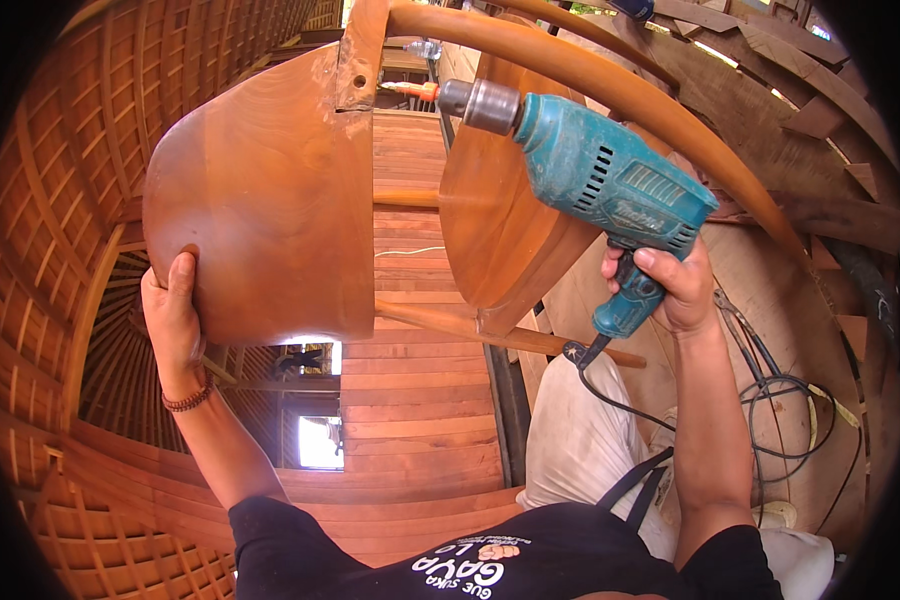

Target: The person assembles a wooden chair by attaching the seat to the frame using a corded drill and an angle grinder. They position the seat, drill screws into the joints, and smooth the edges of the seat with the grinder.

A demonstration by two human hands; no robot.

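Note:
My right hand (675, 285) grips the handle of a teal corded drill (610, 170), fingers around the trigger area. Its metal chuck points left and carries an orange-collared bit (410, 90). The bit's tip is beside a joint block (357, 65) on a varnished wooden furniture piece; whether it touches is unclear. A round dark hole shows in that block, with rough marks around it. My left hand (175, 310) clasps the lower left edge of the broad, rounded wooden panel (270, 200), thumb on its face and the other fingers hidden behind.
A second wooden panel (510, 190) and a long curved rail (610, 75) belong to the same piece. At the right lie a plier-like tool (755, 345) and looped dark cable (790, 440). Scrap boards (810, 120) crowd the upper right. Slatted wood (420, 400) spans the middle.

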